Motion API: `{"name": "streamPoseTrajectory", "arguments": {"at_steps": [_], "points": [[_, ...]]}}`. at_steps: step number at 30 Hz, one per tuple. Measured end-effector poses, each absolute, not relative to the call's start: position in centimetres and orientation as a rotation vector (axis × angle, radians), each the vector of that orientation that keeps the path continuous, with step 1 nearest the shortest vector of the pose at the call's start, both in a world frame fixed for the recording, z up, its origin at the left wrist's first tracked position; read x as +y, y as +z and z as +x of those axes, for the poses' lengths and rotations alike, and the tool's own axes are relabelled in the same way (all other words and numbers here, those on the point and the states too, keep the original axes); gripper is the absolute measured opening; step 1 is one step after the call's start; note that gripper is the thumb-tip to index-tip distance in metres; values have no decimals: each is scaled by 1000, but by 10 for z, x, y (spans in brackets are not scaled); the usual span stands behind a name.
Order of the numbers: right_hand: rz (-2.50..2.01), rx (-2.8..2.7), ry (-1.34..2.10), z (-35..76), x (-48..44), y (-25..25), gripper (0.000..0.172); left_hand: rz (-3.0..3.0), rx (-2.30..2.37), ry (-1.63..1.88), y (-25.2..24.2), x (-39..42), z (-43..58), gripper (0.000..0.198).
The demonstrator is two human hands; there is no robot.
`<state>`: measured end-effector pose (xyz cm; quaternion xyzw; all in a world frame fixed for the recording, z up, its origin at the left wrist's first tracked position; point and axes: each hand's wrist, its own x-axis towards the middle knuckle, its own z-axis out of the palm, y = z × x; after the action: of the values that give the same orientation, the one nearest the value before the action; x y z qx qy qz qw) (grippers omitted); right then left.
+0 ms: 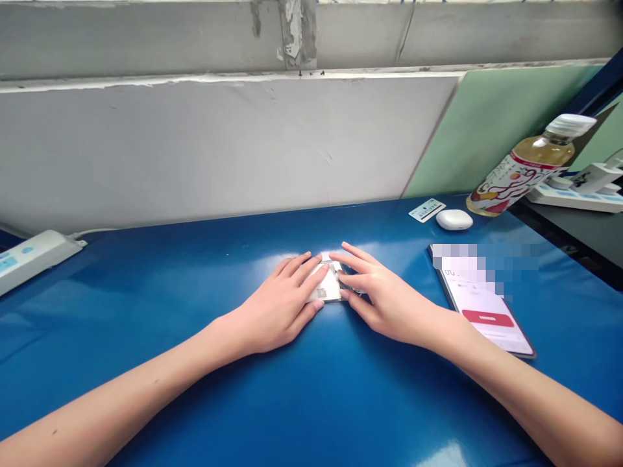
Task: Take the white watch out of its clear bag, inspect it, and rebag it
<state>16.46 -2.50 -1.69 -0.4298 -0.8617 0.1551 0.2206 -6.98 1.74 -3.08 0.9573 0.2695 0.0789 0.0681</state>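
A small flat white item (pixel 331 285) with a printed square code lies on the blue tabletop, and I cannot make out its exact kind. My left hand (pixel 280 305) rests flat over its left part, fingers stretched out and thumb along the near edge. From the other side, my right hand (pixel 374 292) reaches its right edge with fingers spread; something shiny and clear shows beneath those fingertips. Both hands hide much of the item's two sides.
Right of my hands lies a phone (pixel 487 318) with its screen lit. Behind it are a white earbud case (pixel 454 220), a card (pixel 427 210) and a drink bottle (pixel 520 172). Power strips (pixel 34 259) sit at both sides, and a pale wall panel (pixel 219 149) borders the table's back.
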Motion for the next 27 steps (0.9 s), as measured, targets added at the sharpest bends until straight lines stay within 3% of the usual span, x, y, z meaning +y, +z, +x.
{"name": "streamPoseTrajectory", "arguments": {"at_steps": [6,17,27], "points": [[-1176,-2421,487,166,-20,-11,30,2875,813,241,-32,18,-70,53],[-1124,-2671,-23,139,-23,-11,29,2850,805,236,-27,16,-67,52],[-1307,-2227,80,151,-26,-28,28,2835,838,283,-31,17,-70,52]]}}
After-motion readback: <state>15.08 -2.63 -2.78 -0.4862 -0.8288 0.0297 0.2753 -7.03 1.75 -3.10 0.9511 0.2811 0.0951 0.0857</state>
